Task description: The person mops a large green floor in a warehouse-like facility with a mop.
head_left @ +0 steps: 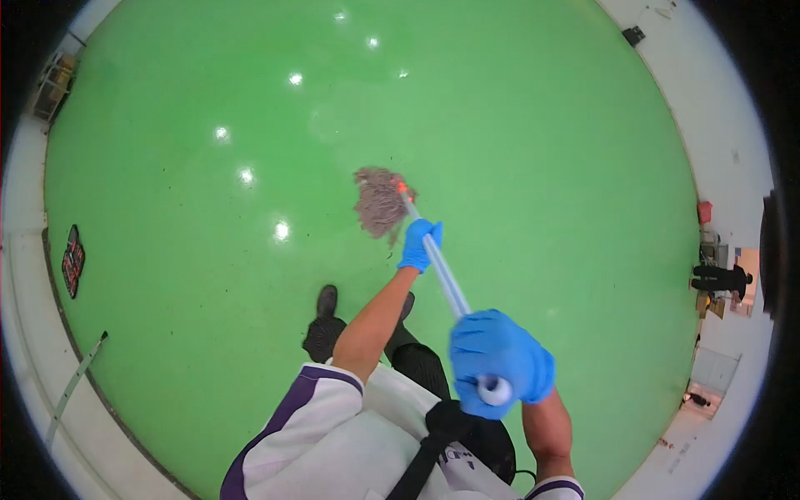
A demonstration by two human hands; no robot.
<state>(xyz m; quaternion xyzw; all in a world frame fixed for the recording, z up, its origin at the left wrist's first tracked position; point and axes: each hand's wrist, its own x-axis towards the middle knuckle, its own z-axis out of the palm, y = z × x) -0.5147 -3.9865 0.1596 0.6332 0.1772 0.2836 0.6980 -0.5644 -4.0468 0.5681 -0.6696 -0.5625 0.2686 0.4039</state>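
The left hand [419, 244], blue-gloved and arm extended, gripped the pale-blue mop handle [442, 275] low down; the right hand [500, 362] closed around its top. The grey stringy mop head [379, 200] rested on the glossy green floor [208, 275].

Blue-gloved left hand [419, 244] and right hand [500, 362]; white shirt [367, 450], purple-trimmed sleeves [321, 398], black trousers [421, 367], black shoe [327, 298]

Can't see the mop handle [446, 279] under the left hand [419, 244], nor its top inside the right hand [500, 362] (bar a white tip). Barely glimpsed behind the forearm [379, 321]: a second shoe [407, 305]. Too small to make out: mat [73, 260] at left, figure [721, 277] far right. Cut off below: shirt [333, 450].
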